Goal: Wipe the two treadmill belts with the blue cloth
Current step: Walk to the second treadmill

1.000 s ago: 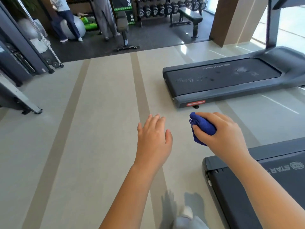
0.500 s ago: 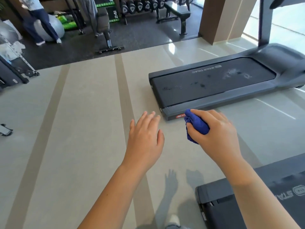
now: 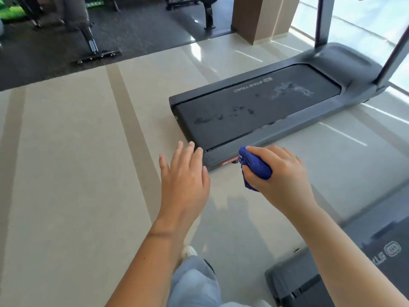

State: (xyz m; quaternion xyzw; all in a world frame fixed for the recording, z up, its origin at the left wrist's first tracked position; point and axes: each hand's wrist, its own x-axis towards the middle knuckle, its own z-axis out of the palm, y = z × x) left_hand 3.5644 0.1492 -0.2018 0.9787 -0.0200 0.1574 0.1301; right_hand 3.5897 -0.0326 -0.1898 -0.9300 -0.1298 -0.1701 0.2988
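Observation:
My right hand [image 3: 281, 176] grips a bunched blue cloth [image 3: 254, 167] in the air, just in front of the near end of the far treadmill. That treadmill's dark belt [image 3: 254, 109] shows wet spots and smears along its length. My left hand [image 3: 184, 173] hovers open beside the right one, fingers spread, holding nothing. The second treadmill [image 3: 309, 282] shows only its rear corner at the bottom right, partly behind my right forearm.
Pale floor with darker stripes [image 3: 132, 134] stretches to the left. A weight bench [image 3: 88, 36] stands on a dark mat at the back, and a brown pillar [image 3: 259, 16] rises behind the far treadmill. Its uprights [image 3: 323, 21] rise at the right. My leg and shoe [image 3: 190, 253] are below.
I have stepped closer to the far treadmill; it now fills more of the view. Both hands keep their pose, the cloth still in my right hand. The near treadmill has slid lower right.

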